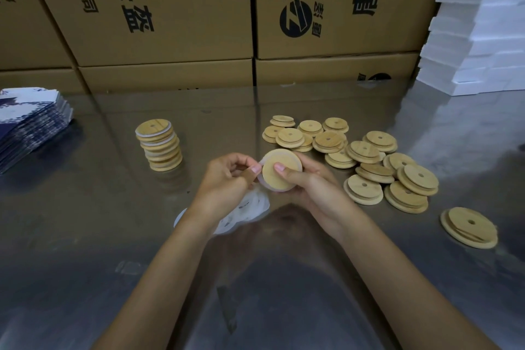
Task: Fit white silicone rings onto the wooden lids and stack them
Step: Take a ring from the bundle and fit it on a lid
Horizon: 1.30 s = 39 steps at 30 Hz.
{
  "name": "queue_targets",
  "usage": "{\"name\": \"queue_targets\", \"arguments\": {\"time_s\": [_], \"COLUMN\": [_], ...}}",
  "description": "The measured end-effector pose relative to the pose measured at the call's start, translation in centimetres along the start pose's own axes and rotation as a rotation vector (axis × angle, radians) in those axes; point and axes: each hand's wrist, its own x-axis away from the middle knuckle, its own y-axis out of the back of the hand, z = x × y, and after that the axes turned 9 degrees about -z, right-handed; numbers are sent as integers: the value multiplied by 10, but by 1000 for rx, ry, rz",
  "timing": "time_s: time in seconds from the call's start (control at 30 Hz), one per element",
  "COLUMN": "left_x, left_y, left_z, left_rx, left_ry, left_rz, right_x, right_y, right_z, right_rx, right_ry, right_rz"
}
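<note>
Both hands hold one round wooden lid (279,176) above the middle of the steel table. My right hand (306,183) grips it from the right, thumb pressed on its face. My left hand (227,179) pinches a white silicone ring (260,179) at the lid's left edge. A stack of ringed lids (160,145) stands to the left. Several bare wooden lids (363,159) lie scattered at the right. Loose white rings (244,213) lie under my left wrist, partly hidden.
The steel table (113,236) reflects the boxes. Cardboard boxes (176,8) wall off the back. A pile of blue-and-white printed sheets (28,125) sits at the far left. White foam blocks (480,31) are stacked at the back right. One lid (468,227) lies apart at the right.
</note>
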Motion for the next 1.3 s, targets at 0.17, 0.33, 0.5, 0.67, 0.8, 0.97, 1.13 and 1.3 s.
{"name": "queue_targets", "arguments": {"time_s": [0.17, 0.33, 0.5, 0.67, 0.8, 0.97, 1.13, 1.3], "left_x": [6, 9, 12, 13, 12, 11, 11, 12], "left_y": [-3, -4, -10, -16, -14, -14, -17, -16], "left_z": [-5, -7, -3, 0, 0, 2, 4, 2], "left_rx": [30, 134, 118, 79, 55, 14, 49, 174], "left_ry": [-25, -19, 38, 70, 48, -25, 153, 180], "left_rz": [39, 38, 83, 44, -51, -102, -1, -46], "right_x": [-3, -6, -9, -8, -7, -5, -5, -4], "right_y": [6, 8, 8, 9, 6, 2, 0, 1], "right_z": [0, 0, -2, -3, -2, -2, -3, -1], "right_rx": [-71, -179, -300, -210, -128, -132, -306, -241], "right_ry": [-5, -89, -111, -73, -62, -72, -119, -128], "right_rz": [15, 94, 50, -36, -125, -197, -162, -113]}}
